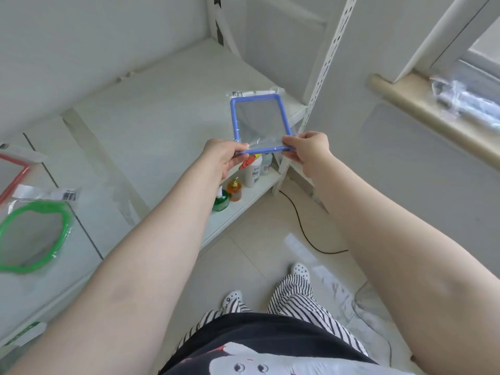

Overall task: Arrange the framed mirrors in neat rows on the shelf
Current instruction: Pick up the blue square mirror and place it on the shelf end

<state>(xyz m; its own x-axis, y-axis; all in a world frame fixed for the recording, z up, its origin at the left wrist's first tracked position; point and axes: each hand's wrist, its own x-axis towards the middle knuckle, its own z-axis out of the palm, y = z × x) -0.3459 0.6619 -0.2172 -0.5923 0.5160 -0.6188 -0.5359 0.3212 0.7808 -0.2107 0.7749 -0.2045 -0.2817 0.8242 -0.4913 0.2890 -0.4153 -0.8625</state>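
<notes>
Together our left hand (224, 155) and right hand (308, 151) pinch the blue mirror's (261, 123) near edge above the shelf (162, 109), with green mirror (33, 236) and red mirror (13, 174) lying far left.

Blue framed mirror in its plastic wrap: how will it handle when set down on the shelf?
Blue framed mirror probably stiff: held by one edge, it juts out flat. Clear wrap likely makes it slippery; both left hand and right hand pinch it. Glass face, so likely fragile.

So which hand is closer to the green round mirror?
The left hand. It holds the near left corner of the blue mirror, on the side towards the green mirror lying on the shelf. The right hand holds the other corner, farther away.
</notes>
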